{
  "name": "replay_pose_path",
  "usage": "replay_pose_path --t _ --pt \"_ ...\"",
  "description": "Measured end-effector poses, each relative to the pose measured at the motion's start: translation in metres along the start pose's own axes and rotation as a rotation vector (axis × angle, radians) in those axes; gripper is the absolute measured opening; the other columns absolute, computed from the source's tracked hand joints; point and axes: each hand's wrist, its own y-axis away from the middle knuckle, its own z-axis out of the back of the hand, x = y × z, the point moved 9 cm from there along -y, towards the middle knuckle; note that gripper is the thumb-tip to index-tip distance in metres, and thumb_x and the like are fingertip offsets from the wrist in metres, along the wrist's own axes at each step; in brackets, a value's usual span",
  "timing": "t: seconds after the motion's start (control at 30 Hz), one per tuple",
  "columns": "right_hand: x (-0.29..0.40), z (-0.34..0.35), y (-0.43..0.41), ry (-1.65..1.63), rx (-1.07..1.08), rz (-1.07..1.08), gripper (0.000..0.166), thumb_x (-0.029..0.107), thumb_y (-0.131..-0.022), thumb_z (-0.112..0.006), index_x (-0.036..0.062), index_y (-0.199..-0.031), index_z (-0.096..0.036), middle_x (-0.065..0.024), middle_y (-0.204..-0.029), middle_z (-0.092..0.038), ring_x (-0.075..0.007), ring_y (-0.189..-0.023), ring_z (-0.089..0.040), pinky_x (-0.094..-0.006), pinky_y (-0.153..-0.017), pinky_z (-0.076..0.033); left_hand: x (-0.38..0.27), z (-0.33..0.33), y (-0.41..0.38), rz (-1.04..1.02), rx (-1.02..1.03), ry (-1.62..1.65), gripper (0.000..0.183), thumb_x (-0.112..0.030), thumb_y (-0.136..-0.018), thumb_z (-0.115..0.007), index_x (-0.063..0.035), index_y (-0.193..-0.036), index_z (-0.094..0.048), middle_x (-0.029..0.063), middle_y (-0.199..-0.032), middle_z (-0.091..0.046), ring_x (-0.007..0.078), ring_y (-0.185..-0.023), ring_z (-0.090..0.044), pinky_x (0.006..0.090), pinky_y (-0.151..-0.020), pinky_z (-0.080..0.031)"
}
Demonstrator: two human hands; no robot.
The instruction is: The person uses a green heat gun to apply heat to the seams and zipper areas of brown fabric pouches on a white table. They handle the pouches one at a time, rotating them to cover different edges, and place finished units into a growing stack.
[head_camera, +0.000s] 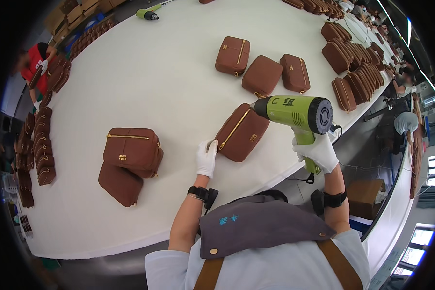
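Observation:
A green heat gun [293, 112] with a black nozzle is in my gloved right hand [317, 152], which wraps its handle. The nozzle points left at the upper corner of a brown leather-look bag [241, 139], by the end of its gold zipper. Gold lettering marks the bag's lower right part. My gloved left hand [206, 156] grips the bag's lower left corner, close to the zipper pull. Whether the nozzle touches the bag, I cannot tell. Just beyond are three similar bags: one with a zipper [233, 55], a plain-faced one [262, 75] and a narrower one [295, 72].
On the white table [166, 83], one zippered bag [130, 145] leans over a flatter one [121, 185] at left. A second heat gun [147, 14] lies at the far edge. Rows of bags [362, 79] stand right. A person in red [40, 65] handles bags at left.

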Motion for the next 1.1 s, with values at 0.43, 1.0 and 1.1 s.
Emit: replay_pose_path --t 0.43,1.0,1.1 --pt "-0.021 0.026 0.045 -0.070 -0.077 -0.133 0.043 -0.008 -0.070 -0.068 -0.0023 -0.112 -0.059 -0.0054 -0.078 -0.063 -0.0109 -0.056 -0.058 -0.0257 -0.048 -0.050 0.004 0.004 -0.003 -0.026 0.003 -0.057 0.021 -0.020 -0.094 -0.062 -0.0001 -0.102 -0.064 0.0039 -0.095 -0.062 0.0110 -0.083 -0.057 0.0276 -0.074 -0.049" --pt "-0.045 0.046 0.095 -0.198 -0.194 -0.169 0.042 -0.009 -0.071 -0.068 -0.0028 -0.111 -0.056 -0.0060 -0.078 -0.061 -0.0128 -0.057 -0.059 -0.0270 -0.048 -0.050 -0.093 -0.158 0.029 -0.887 0.603 -0.814 0.011 -0.015 -0.071 -0.071 -0.0127 -0.081 -0.068 0.0002 -0.098 -0.064 0.0234 -0.093 -0.059 0.0406 -0.071 -0.044" --pt "-0.051 0.045 0.095 -0.226 -0.176 -0.164 0.043 -0.009 -0.070 -0.068 -0.0027 -0.111 -0.056 -0.0058 -0.078 -0.061 -0.0128 -0.056 -0.059 -0.0268 -0.048 -0.051 -0.088 -0.158 0.027 -0.872 0.565 -0.815 0.004 -0.014 -0.071 -0.069 -0.0140 -0.075 -0.070 -0.0009 -0.113 -0.062 0.0245 -0.095 -0.059 0.0406 -0.071 -0.044"
